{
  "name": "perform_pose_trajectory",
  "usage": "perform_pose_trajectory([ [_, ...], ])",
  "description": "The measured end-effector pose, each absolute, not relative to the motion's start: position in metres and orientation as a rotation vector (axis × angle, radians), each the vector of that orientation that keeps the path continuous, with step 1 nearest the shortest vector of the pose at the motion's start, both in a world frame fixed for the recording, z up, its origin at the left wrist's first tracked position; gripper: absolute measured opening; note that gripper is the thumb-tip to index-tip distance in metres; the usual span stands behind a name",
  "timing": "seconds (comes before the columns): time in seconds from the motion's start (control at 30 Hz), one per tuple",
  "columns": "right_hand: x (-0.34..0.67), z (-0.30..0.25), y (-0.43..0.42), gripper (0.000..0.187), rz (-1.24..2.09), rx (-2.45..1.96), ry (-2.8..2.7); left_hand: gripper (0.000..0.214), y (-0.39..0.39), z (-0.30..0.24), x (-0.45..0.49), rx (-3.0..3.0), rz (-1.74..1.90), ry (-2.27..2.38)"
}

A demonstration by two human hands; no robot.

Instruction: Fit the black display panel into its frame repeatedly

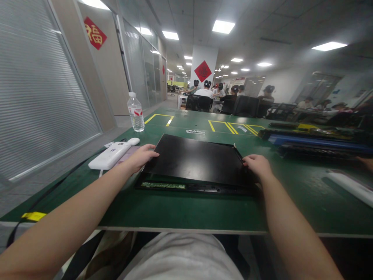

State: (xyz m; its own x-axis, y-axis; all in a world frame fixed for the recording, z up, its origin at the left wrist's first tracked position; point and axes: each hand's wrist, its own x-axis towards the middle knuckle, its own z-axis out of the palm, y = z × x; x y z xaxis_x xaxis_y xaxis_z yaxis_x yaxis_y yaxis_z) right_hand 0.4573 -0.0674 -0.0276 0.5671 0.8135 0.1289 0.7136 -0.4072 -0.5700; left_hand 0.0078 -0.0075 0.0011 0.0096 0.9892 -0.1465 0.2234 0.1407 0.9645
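A glossy black display panel (192, 157) lies slightly askew over a black frame (221, 189) on the green table. Along the frame's near side shows a strip of green circuit board (163, 186). My left hand (142, 157) grips the panel's left edge, thumb on top and fingers curled over the rim. At the opposite side, my right hand (258, 164) is closed on the panel's right edge, beside a thin raised rail of the frame. Its fingertips are partly hidden. Most of the frame is covered by the panel.
To the left are a white device (112, 155) with a cable and a water bottle (135, 112). Blue and black parts (317, 142) are piled at right, near another person's hand (366, 163) and a white object (352, 186). Yellow tape (159, 115) marks the table's far side.
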Motion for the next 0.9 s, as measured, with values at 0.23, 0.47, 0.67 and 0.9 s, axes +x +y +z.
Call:
perform_pose_trajectory([
  [0.23,0.4551,-0.0264,-0.0683,0.026,0.233,-2.233,-1.223,0.035,-0.0082,0.0014,0.009,1.265,0.971,1.395],
  [0.47,0.4571,-0.0279,-0.0667,0.027,0.22,-2.224,-1.229,0.03,-0.0057,-0.0011,0.0073,1.379,1.001,1.452],
  [0.67,0.4589,-0.0292,-0.0658,0.027,0.237,-2.231,-1.216,0.031,-0.0033,-0.0033,0.005,1.422,1.005,1.468],
  [0.9,0.4604,-0.03,-0.0651,0.028,0.265,-2.219,-1.195,0.038,-0.0068,-0.0017,0.0076,1.332,1.013,1.4],
])
